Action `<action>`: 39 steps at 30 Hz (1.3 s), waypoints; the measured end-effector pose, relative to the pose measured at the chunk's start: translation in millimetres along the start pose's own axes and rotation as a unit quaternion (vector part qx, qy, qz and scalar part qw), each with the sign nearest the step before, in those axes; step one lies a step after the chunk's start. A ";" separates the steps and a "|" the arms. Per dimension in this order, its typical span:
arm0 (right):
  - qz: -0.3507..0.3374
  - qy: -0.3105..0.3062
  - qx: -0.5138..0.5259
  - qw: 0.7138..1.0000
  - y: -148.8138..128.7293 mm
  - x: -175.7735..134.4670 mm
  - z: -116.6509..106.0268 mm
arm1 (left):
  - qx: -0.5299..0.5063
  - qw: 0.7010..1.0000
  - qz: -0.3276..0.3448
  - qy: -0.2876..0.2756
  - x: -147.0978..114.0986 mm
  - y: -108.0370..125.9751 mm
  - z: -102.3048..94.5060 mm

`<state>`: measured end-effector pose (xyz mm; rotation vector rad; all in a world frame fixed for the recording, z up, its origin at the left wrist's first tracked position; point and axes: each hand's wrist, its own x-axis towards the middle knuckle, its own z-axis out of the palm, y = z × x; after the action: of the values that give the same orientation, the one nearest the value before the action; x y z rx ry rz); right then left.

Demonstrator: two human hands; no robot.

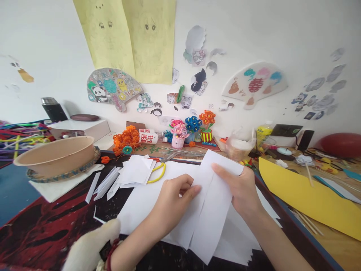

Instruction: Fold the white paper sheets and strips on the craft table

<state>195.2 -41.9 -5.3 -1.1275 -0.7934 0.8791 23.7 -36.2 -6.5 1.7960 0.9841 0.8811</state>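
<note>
My right hand [245,188] grips a folded white sheet of paper [217,203] near its top, with the thumb flat on its front and the other fingers behind. A long slit or edge runs down the middle of this paper. Over its left part, my left hand [177,199] is closed, the thumb lying on the paper and the fingers curled. More white sheets [237,241] are spread underneath on the dark mat. A stack of small white paper pieces [137,171] lies to the left, beside scissors with yellow handles [158,174].
Folded paper strips [105,184] lie left of the stack, near a beige basin [56,154]. At the back stand pots of pipe-cleaner flowers [180,135]. A yellow sheet [310,199] and thin sticks [307,222] are on the right. A white furry thing [90,244] touches my left wrist.
</note>
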 end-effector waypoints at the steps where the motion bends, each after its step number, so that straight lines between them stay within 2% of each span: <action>1: 0.002 0.001 -0.002 1.000 0.2 -1.0 0.7 | -0.011 1.000 -0.001 -0.003 1.0 0.8 -0.4; 5: 0.001 -0.027 -0.011 1.000 2.0 -10.4 6.1 | -0.049 0.999 0.004 0.001 6.0 6.6 -2.2; 9: 0.002 -0.077 -0.012 0.997 5.0 -21.5 11.4 | -0.031 0.999 0.009 0.039 8.3 10.4 -2.8; 12: 0.005 -0.083 -0.008 0.997 6.8 -23.0 12.1 | -0.022 0.999 -0.007 0.043 7.3 8.8 -3.2; 19: -0.026 0.055 0.004 0.998 2.9 -4.1 3.5 | -0.006 0.999 -0.021 -0.026 3.3 3.5 -3.3; 25: -0.026 0.105 0.065 0.992 -1.9 9.1 -2.8 | 0.027 0.999 -0.014 -0.020 6.5 2.3 -9.2; 27: -0.027 0.104 0.078 0.991 -1.9 12.4 -5.1 | 0.060 0.998 -0.006 -0.012 8.1 2.0 -13.2; 33: 0.002 -0.018 0.027 0.999 4.4 19.6 -14.2 | 0.193 0.980 0.042 0.008 13.4 -1.1 -32.2; 36: 0.014 -0.080 -0.019 0.997 13.2 25.5 -17.4 | 0.247 0.968 0.053 -0.006 17.2 -6.6 -46.3; 39: 0.066 -0.153 -0.066 0.984 21.9 32.5 -20.2 | 0.294 0.954 0.050 -0.037 20.7 -14.4 -60.1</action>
<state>223.4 -17.1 -28.4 -1.1864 -1.0510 1.1418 -22.8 7.8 5.4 2.3775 1.1995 0.6058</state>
